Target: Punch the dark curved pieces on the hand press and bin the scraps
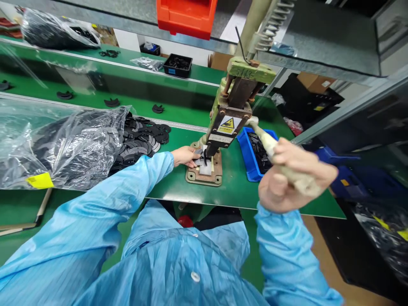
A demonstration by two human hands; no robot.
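My right hand (295, 176) is wrapped round the pale lever handle (264, 138) of a hand-operated press (237, 91). At the base of the press, my left hand (186, 156) pinches a dark curved flat part (199, 157) under the ram. That part is partly hidden by my fingers and the ram. Beneath it lies a light metal plate (205, 169) on the press base (204, 179). Left of my left hand, a pile of black curved parts (137, 142) spills from a clear plastic bag (63, 148).
A blue bin (251, 159) of black parts stands right of the press. Behind runs a green belt (127, 91) with several spaced curved parts. A black bin (177, 66) sits farther back. An orange bin (188, 17) and a metal shelf (325, 59) overhang the bench.
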